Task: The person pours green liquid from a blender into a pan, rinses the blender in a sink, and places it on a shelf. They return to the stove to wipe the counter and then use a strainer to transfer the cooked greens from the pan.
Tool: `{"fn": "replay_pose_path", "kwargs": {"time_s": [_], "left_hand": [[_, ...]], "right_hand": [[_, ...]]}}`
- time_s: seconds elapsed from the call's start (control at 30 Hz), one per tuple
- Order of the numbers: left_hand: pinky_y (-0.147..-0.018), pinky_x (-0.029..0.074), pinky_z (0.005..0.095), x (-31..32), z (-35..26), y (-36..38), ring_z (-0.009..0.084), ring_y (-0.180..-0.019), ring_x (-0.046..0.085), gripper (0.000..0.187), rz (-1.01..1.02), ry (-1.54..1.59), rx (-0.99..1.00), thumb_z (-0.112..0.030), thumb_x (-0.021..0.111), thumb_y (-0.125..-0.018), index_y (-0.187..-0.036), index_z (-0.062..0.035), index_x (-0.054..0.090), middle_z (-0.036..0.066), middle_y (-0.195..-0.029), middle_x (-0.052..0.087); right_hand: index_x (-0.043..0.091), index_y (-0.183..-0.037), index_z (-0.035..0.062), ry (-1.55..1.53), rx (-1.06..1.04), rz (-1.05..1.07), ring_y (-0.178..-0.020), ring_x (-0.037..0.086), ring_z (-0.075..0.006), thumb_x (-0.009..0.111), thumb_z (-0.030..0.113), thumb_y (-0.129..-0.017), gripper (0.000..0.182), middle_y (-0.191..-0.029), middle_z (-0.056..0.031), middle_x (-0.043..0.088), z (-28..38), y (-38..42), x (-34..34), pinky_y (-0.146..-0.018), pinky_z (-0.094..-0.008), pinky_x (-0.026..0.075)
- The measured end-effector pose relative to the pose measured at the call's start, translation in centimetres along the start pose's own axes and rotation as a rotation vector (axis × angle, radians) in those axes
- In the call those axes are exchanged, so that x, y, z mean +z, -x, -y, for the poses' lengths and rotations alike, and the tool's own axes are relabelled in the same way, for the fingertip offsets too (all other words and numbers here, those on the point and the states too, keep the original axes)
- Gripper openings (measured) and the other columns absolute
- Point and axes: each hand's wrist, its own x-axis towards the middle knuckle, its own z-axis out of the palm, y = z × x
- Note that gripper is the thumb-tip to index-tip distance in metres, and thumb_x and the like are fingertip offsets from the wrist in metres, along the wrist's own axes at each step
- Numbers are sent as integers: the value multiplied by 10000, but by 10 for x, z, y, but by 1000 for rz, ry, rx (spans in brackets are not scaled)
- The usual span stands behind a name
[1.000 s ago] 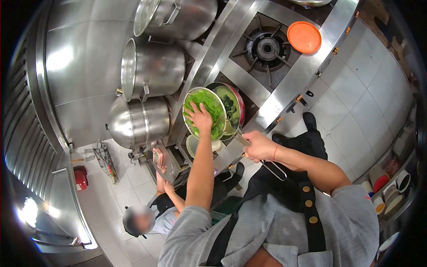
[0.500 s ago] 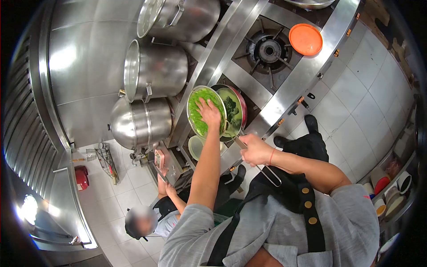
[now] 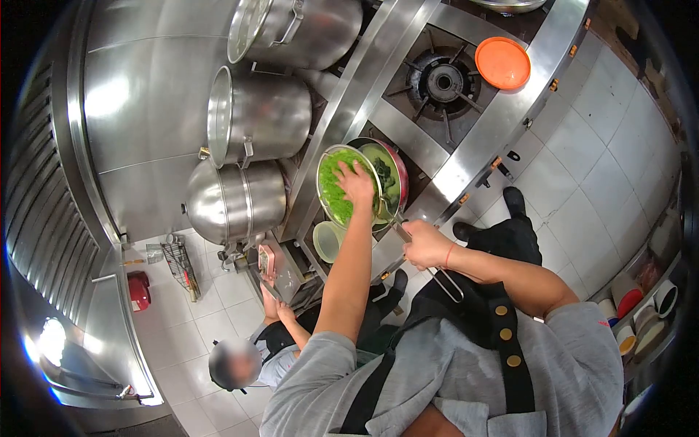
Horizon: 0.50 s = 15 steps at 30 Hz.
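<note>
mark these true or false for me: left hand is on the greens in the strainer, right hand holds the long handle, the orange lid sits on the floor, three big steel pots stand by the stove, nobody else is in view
1. The left hand rests on the greens in the strainer. True.
2. The right hand grips the long handle. True.
3. The orange lid sits on the floor. False: it lies on the stove top beside the burner.
4. Three big steel pots stand by the stove. True.
5. Nobody else is in view. False: another person is lower down near the tiled floor.
</note>
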Motion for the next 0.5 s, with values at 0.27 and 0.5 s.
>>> {"fn": "replay_pose_path", "kwargs": {"time_s": [0.27, 0.5], "left_hand": [[-991, 262, 579, -11, 68, -36, 440, -1291, 239, 537, -50, 41, 418, -392, 361, -931, -1367, -81, 326, 211, -1437, 218], [-1060, 220, 434, -13, 59, -34, 442, -1276, 255, 518, -11, 187, 438, -324, 394, -931, -1348, -21, 341, 279, -1392, 263]], "right_hand": [[502, -830, -100, -132, 19, 66, -406, 537, -209, 481, -17, -727, 134, -534, -131, 537, 6, 16, -7, -402, -341, 426], [499, -849, -105, -160, -5, 56, -459, 565, -236, 497, -7, -732, 153, -586, -171, 554, 0, 11, -7, -429, -364, 437]]}}
